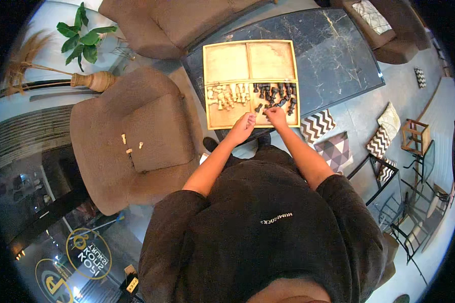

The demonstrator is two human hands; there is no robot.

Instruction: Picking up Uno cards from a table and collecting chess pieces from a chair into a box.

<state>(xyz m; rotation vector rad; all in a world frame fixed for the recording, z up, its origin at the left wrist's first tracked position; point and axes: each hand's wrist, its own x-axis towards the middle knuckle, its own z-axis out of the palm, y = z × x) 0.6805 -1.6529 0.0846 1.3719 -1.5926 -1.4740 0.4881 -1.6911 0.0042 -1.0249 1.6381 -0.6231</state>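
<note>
An unfolded wooden chess box (227,122) lies on a dark marble-patterned table. Its near half holds light chess pieces (229,94) in the left compartment and black chess pieces (275,92) in the right one. My left hand (246,123) is over the near edge by the divider, fingers curled, close to a black chess piece (258,108). Over the right compartment, my right hand (275,114) has thumb and fingertips together near a dark piece; whether it grips that piece is unclear. The far half of the box shows bare wood.
Three light chess pieces (124,138) lie on the brown armchair (163,132) at the left. The marble-patterned table (333,57) extends to the right of the box. Patterned cushions (318,124) lie on the floor at the right. A brown sofa (155,22) stands beyond the table.
</note>
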